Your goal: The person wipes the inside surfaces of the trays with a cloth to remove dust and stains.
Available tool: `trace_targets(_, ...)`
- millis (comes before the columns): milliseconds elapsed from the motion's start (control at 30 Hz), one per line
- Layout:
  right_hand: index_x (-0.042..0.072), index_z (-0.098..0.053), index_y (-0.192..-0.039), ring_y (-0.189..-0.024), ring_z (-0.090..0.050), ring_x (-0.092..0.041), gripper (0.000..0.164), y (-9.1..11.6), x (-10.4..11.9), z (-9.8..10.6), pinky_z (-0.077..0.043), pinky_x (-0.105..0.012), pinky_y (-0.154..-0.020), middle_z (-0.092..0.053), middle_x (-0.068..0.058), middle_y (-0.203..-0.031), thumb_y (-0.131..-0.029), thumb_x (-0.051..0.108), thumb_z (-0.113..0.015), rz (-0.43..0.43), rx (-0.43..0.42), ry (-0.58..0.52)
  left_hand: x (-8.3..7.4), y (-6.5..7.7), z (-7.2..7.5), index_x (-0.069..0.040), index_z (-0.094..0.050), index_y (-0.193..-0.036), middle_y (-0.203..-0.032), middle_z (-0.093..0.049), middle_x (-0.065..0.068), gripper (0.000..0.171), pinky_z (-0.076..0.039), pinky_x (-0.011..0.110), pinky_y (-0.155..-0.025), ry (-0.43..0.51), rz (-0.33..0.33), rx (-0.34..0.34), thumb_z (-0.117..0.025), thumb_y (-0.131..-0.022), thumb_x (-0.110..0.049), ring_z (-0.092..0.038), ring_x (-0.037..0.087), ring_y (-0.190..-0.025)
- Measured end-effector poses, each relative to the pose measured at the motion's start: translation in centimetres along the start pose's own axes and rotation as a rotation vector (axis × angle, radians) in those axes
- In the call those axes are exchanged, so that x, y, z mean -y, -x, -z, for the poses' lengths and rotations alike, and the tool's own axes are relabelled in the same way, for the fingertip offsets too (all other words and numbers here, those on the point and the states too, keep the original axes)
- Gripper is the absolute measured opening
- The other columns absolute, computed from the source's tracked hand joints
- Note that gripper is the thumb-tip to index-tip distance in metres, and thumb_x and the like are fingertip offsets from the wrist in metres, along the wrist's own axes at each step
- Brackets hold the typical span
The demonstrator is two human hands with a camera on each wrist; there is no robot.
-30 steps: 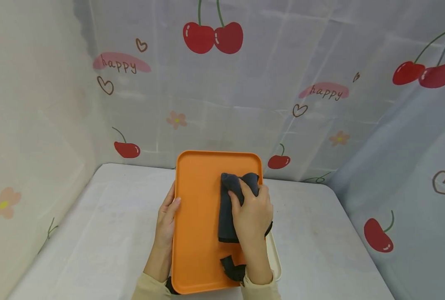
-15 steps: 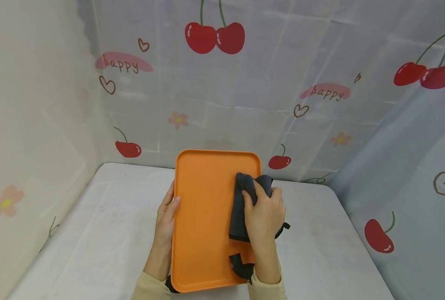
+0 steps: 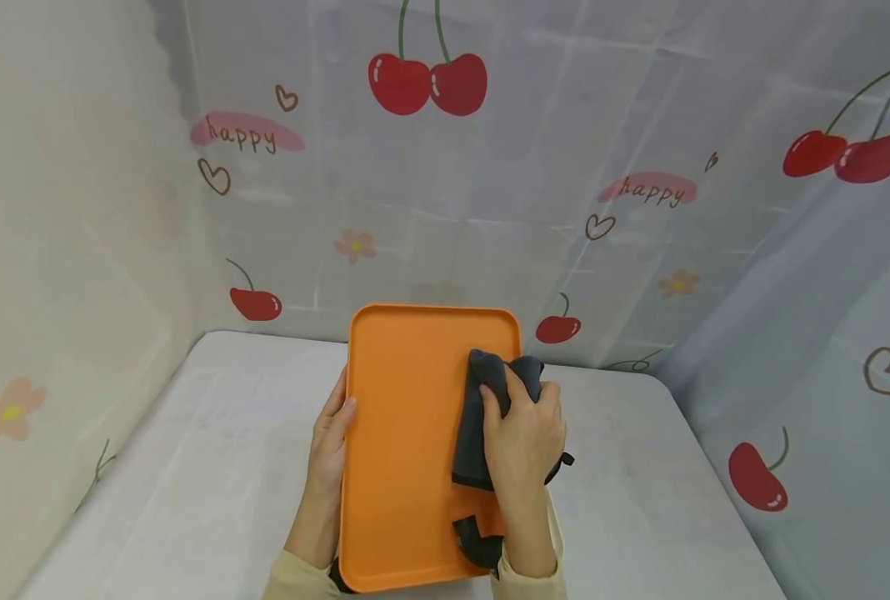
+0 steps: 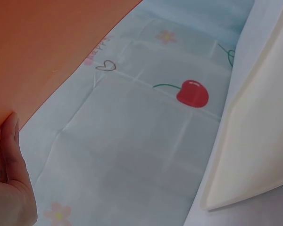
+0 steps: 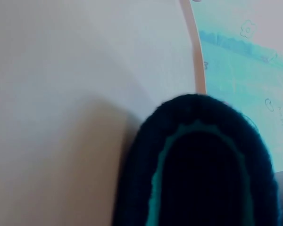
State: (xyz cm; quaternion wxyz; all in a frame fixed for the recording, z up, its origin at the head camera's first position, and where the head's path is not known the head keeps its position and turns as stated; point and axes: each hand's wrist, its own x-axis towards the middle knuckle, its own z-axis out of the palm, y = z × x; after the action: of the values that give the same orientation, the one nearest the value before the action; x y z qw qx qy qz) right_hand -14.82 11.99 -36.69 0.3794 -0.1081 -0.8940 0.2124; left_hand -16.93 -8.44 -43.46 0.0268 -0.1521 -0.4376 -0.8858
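An orange rectangular tray [image 3: 407,433] is held up at a tilt, its inner face towards me. My left hand [image 3: 330,442] grips its left edge, thumb on the rim, other fingers behind; in the left wrist view the hand [image 4: 12,183] is at the tray's edge [image 4: 42,52]. My right hand [image 3: 523,433] holds a bunched dark grey cloth [image 3: 473,442] with black edging against the tray's right side. A fold of the cloth [image 5: 198,113] looms dark and blurred in the right wrist view, before the tray's pale-looking surface [image 5: 85,56].
A cream tray or board [image 4: 259,127] lies on the white-covered table [image 3: 632,467], mostly behind the orange tray in the head view. Black straps [image 3: 478,546] are at the wrists. A cherry-printed curtain [image 3: 445,183] closes off the back and sides.
Over the second, my right hand and the cloth have moved right across the orange tray, then slightly back left. The left hand keeps its hold, and the tray has barely shifted.
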Motion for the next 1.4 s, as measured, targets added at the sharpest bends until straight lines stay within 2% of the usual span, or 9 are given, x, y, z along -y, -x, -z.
trace_targets(267, 0.018, -0.073, -0.117, -0.073, -0.055, -0.033, 0.037, 0.1, 0.2, 0.3, -0.048, -0.047, -0.062, -0.055, -0.020, -0.097, -0.084, 0.033, -0.077, -0.045, 0.027, 0.004, 0.2, 0.0, -0.3, -0.010, -0.013, -0.157, -0.154, -0.036, -0.017, 0.056, -0.039, 0.016, -0.109, 0.016, 0.008, 0.001, -0.037, -0.107, -0.021, -0.041, -0.003, -0.135)
trace_targets(500, 0.016, -0.073, -0.117, -0.073, -0.054, -0.032, 0.037, 0.3, 0.5, 0.3, -0.048, -0.046, -0.061, -0.054, -0.020, -0.096, -0.084, 0.033, -0.077, -0.046, 0.031, 0.002, 0.1, 0.1, -0.3, -0.010, -0.012, -0.157, -0.157, -0.032, -0.013, 0.056, -0.039, 0.016, -0.109, 0.005, 0.019, -0.001, -0.036, -0.108, -0.022, -0.041, -0.002, -0.135)
trace_targets(667, 0.016, -0.074, -0.115, -0.071, -0.054, -0.032, 0.037, 0.6, 0.9, 0.1, -0.048, -0.046, -0.059, -0.055, -0.020, -0.093, -0.082, 0.033, -0.079, -0.005, 0.005, 0.014, 0.2, 0.0, -0.4, -0.011, -0.014, -0.157, -0.153, -0.037, -0.018, 0.055, -0.040, 0.016, -0.108, 0.020, 0.009, 0.005, -0.036, -0.108, -0.021, -0.042, -0.002, -0.134)
trace_targets(1033, 0.016, -0.074, -0.113, -0.078, -0.057, -0.031, 0.037, 1.4, 2.5, -0.4, -0.048, -0.045, -0.060, -0.057, -0.020, -0.098, -0.081, 0.032, -0.081, 0.092, 0.001, 0.016, 0.2, 0.2, -0.3, -0.009, -0.011, -0.157, -0.157, -0.031, -0.015, 0.057, -0.039, 0.015, -0.108, -0.037, 0.020, -0.005, -0.035, -0.108, -0.023, -0.041, -0.004, -0.134)
trace_targets(1233, 0.017, -0.074, -0.114, -0.077, -0.055, -0.027, 0.039, 1.8, 3.5, -0.6, -0.041, -0.036, -0.056, -0.058, -0.018, -0.096, -0.080, 0.033, -0.082, 0.129, 0.021, 0.021, 0.3, 0.0, -0.4, -0.010, -0.013, -0.157, -0.155, -0.034, -0.015, 0.057, -0.040, 0.016, -0.108, -0.018, 0.028, -0.009, -0.038, -0.107, -0.023, -0.042, -0.002, -0.133)
trace_targets(1400, 0.017, -0.075, -0.113, -0.075, -0.056, -0.026, 0.039, 2.3, 4.4, -0.8, -0.043, -0.036, -0.056, -0.058, -0.016, -0.093, -0.078, 0.033, -0.083, 0.195, 0.010, 0.028, 0.3, -0.1, -0.4, -0.011, -0.015, -0.157, -0.151, -0.038, -0.019, 0.056, -0.040, 0.016, -0.108, -0.030, 0.025, -0.004, -0.038, -0.107, -0.024, -0.044, -0.003, -0.132)
